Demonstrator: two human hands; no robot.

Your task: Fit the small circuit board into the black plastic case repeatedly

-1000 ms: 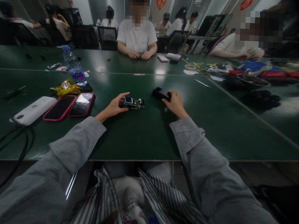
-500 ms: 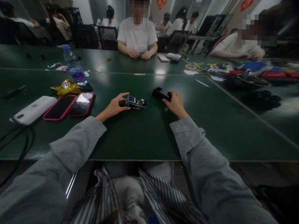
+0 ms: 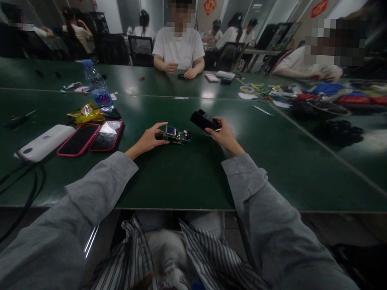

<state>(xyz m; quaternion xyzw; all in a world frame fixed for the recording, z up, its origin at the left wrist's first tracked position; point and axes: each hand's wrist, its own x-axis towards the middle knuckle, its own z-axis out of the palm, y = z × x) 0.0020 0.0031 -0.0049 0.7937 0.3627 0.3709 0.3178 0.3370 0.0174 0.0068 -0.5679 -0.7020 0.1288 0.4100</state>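
My left hand [image 3: 150, 139] grips the left end of a green circuit board [image 3: 176, 135] between thumb and fingers, just over the table [image 3: 175, 178]. A small screen sits on top of the board, and parts stick out at its right end. To the right, my right hand [image 3: 225, 133] is closed around the right end of a black plastic casing [image 3: 204, 120]. The casing is tilted, its left end pointing toward the far side, and a gap separates it from the board.
On the left lie a white power bank [image 3: 47, 142], two red-edged phones [image 3: 78, 140], a yellow packet [image 3: 85, 113] and a water bottle [image 3: 97, 86]. Cables and coloured items [image 3: 332, 91] spread at right, near a silver pen-like object [image 3: 262, 110]. A person [image 3: 179, 47] sits opposite.
My right hand has turned the black casing and brought it slightly left and up, closer to the board. My left hand and the circuit board stay almost still.
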